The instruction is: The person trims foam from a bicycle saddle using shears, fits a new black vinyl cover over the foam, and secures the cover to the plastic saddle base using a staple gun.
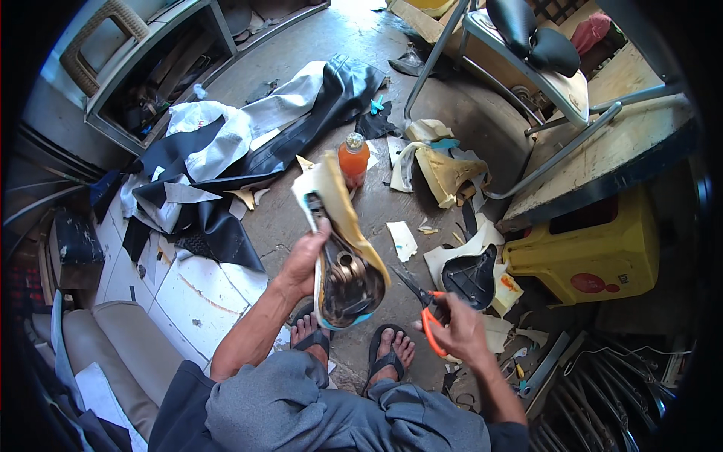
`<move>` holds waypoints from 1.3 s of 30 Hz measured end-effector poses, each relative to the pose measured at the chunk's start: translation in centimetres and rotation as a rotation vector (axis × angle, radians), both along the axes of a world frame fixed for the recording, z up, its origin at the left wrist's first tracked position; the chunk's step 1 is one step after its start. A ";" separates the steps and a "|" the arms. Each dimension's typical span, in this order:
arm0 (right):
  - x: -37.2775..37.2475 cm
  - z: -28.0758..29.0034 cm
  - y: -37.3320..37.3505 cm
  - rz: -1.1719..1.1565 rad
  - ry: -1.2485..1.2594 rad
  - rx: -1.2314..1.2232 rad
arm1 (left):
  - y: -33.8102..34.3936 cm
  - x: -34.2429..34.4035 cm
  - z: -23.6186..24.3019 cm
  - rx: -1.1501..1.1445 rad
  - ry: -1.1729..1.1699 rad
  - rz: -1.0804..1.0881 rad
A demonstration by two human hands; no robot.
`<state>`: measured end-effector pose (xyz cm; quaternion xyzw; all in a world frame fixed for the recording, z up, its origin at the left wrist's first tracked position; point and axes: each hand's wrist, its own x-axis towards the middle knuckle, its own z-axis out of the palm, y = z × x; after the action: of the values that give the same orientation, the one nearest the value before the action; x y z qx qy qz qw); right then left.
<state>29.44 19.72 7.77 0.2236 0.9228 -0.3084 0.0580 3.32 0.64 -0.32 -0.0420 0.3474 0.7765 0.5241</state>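
Note:
My left hand grips a seat piece upright in front of me, with a dark base, a metal fitting and a layer of pale yellow foam along it. In my right hand are orange-handled scissors, their blades pointing up-left, a short way right of the seat piece. Beyond the held piece stands a bottle of orange liquid. Right of the scissors lies another black seat base among pale foam.
Black and grey sheet material lies at upper left, below a metal shelf. Foam scraps litter the floor. A chair frame with black saddles, a wooden board and a yellow plastic stool crowd the right. Padded cushions lie at lower left.

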 end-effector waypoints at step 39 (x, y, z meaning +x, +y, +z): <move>0.8 -2.5 -0.4 0.047 0.203 0.035 | 0.2 0.9 1.7 0.199 -0.338 -0.029</move>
<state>30.25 19.29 5.22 0.1704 0.9343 -0.3116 -0.0322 4.17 0.85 1.39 -0.1149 0.1763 0.7814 0.5875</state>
